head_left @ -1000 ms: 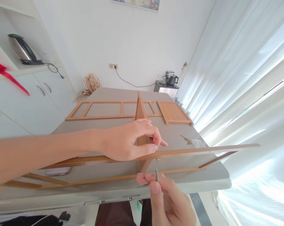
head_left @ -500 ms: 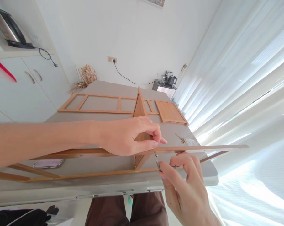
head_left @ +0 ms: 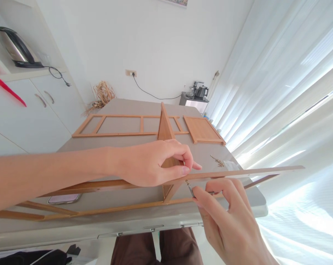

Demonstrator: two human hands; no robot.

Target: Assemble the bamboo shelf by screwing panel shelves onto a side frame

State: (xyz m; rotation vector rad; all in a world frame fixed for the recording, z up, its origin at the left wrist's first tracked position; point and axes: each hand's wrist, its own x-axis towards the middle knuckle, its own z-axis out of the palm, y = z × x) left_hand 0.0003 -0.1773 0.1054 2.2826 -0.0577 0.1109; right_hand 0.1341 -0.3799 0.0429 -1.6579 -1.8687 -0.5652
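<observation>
My left hand (head_left: 158, 162) is closed over the joint of a wooden frame (head_left: 227, 174), thumb on its upper rail and fingers curled beside an upright wooden panel (head_left: 166, 129). A small screw (head_left: 186, 182) sticks out of the near face of that rail, just below my left fingertips. In my right hand (head_left: 229, 213) a thin metal hex key (head_left: 190, 190) is pinched between thumb and fingers. Its short end meets the screw head, as far as I can see. My fingers hide most of the key's long arm.
Another wooden frame (head_left: 117, 134) and a flat wooden panel (head_left: 203, 129) lie on the grey table (head_left: 133, 105). Several screws (head_left: 218, 161) lie by a clear plastic bag (head_left: 231, 165). A phone (head_left: 64, 198) lies under the near frame. A curtain (head_left: 279, 92) hangs at the right.
The hex key has come up to the screw, closing the gap between them. My left hand keeps its hold on the frame. The whole view has shifted slightly.
</observation>
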